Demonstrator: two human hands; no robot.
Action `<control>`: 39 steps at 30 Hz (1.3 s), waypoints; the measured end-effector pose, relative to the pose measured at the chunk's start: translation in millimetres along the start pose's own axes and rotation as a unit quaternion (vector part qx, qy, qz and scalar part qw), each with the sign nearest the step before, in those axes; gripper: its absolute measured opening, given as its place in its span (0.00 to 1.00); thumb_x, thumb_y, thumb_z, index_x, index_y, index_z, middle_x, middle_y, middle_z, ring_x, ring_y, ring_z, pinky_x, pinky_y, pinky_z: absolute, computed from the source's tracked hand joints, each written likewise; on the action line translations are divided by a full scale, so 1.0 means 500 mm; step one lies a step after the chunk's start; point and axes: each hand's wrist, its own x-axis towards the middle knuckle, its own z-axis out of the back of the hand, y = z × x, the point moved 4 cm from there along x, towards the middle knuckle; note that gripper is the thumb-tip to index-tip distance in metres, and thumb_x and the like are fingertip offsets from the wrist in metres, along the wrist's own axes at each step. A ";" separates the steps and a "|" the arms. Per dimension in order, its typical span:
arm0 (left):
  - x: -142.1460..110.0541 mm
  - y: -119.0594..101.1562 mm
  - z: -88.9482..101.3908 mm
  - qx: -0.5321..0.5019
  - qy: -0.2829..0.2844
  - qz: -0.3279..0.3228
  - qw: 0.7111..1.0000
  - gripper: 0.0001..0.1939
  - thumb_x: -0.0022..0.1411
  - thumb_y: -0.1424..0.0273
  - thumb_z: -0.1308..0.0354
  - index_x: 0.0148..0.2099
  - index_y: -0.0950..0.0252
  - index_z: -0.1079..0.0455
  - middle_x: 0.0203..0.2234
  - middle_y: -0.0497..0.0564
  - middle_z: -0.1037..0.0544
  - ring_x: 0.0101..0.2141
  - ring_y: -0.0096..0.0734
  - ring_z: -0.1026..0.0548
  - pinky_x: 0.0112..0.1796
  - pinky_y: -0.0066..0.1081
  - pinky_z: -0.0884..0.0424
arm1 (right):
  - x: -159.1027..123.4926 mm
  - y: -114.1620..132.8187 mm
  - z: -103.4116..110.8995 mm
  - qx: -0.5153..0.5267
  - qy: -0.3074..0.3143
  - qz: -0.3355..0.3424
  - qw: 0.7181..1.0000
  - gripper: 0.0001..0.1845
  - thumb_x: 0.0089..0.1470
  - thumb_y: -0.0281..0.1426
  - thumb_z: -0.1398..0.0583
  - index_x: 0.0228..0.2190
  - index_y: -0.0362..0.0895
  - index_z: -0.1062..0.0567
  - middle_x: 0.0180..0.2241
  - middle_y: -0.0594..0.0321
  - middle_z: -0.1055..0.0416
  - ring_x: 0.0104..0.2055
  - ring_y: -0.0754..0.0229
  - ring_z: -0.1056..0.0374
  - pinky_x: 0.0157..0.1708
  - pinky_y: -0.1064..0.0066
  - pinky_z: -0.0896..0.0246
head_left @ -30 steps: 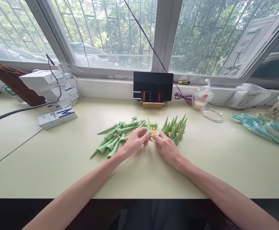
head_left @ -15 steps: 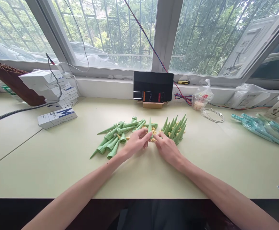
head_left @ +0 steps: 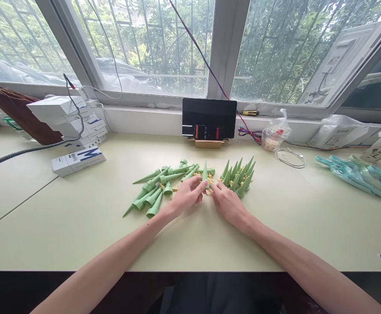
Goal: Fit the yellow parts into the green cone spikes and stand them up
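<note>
Green and plastic, the tapered spike (head_left: 205, 172) clamped point-up in my left hand (head_left: 187, 194) probably keeps its base reachable for my right hand (head_left: 227, 201), whose grip I cannot tell.

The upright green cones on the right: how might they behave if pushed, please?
The upright green cones look like smooth plastic, so probably light and stiff. Standing tall and crowded, they might topple one another; their round, tapered bodies could then roll.
</note>
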 end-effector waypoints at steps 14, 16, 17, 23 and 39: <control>-0.004 0.005 -0.010 -0.043 0.027 -0.026 0.998 0.18 0.63 0.55 0.42 0.42 0.65 0.35 0.28 0.47 0.29 0.23 0.25 0.29 0.24 0.27 0.29 | -0.004 0.007 0.012 0.139 -0.052 0.009 0.989 0.08 0.62 0.25 0.50 0.33 0.44 0.32 0.31 0.61 0.34 0.29 0.61 0.36 0.29 0.71 0.42; -0.005 0.006 -0.008 -0.045 0.033 -0.037 0.998 0.18 0.63 0.56 0.42 0.43 0.66 0.34 0.31 0.49 0.28 0.25 0.25 0.28 0.26 0.28 0.27 | -0.006 0.005 0.018 0.193 -0.077 0.019 0.978 0.06 0.62 0.25 0.49 0.35 0.44 0.32 0.32 0.62 0.31 0.29 0.61 0.35 0.31 0.71 0.41; -0.005 0.007 -0.007 -0.044 0.037 -0.040 0.998 0.17 0.63 0.56 0.41 0.44 0.66 0.33 0.32 0.50 0.27 0.26 0.26 0.27 0.27 0.29 0.27 | -0.006 0.004 0.019 0.218 -0.087 0.023 0.972 0.05 0.62 0.26 0.48 0.37 0.44 0.32 0.32 0.62 0.29 0.28 0.62 0.35 0.31 0.71 0.40; -0.003 0.000 0.003 -0.055 0.064 -0.047 0.995 0.17 0.62 0.58 0.39 0.45 0.67 0.29 0.39 0.55 0.24 0.30 0.29 0.25 0.32 0.32 0.24 | -0.009 -0.003 0.025 0.288 -0.132 0.024 0.948 0.03 0.62 0.30 0.44 0.38 0.44 0.31 0.30 0.65 0.28 0.23 0.65 0.39 0.26 0.73 0.43; 0.002 -0.026 0.024 -0.028 0.110 -0.021 0.993 0.19 0.58 0.60 0.35 0.46 0.69 0.25 0.40 0.59 0.20 0.38 0.41 0.20 0.42 0.41 0.22 | -0.018 0.000 0.050 0.363 -0.222 -0.018 0.905 0.08 0.62 0.35 0.44 0.36 0.44 0.27 0.31 0.62 0.28 0.24 0.64 0.36 0.25 0.72 0.37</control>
